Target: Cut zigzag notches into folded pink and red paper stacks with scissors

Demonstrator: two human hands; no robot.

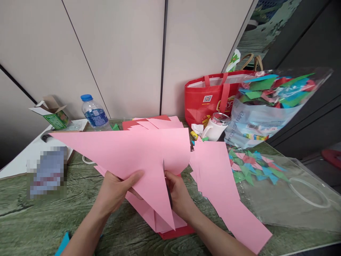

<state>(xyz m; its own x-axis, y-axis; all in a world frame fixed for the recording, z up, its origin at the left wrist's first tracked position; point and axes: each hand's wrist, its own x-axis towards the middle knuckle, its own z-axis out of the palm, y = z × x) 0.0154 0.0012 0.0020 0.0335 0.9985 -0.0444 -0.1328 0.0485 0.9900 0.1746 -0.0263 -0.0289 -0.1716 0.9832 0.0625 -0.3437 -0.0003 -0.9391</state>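
Observation:
My left hand (117,190) is closed on the lower left edge of a large sheet of pink paper (128,153), with the thumb on top and the fingers mostly hidden beneath. My right hand (179,195) grips scissors (169,195) by their dark handle. A short length of blade shows at the cut in the sheet, and the rest is hidden by paper. Right of the cut, the sheet curls upward. Under it lies a stack of pink and red paper (178,234), partly covered. Overlapping pink strips (221,177) fan out to the right of my right hand.
Behind stand an opened green-and-white box (60,119), a water bottle (96,113), a white mug (214,128) and a red bag (197,92). Clear bags hold coloured scraps (277,92) and more scraps (253,167) at right. A blue paper piece (63,243) lies near the front edge.

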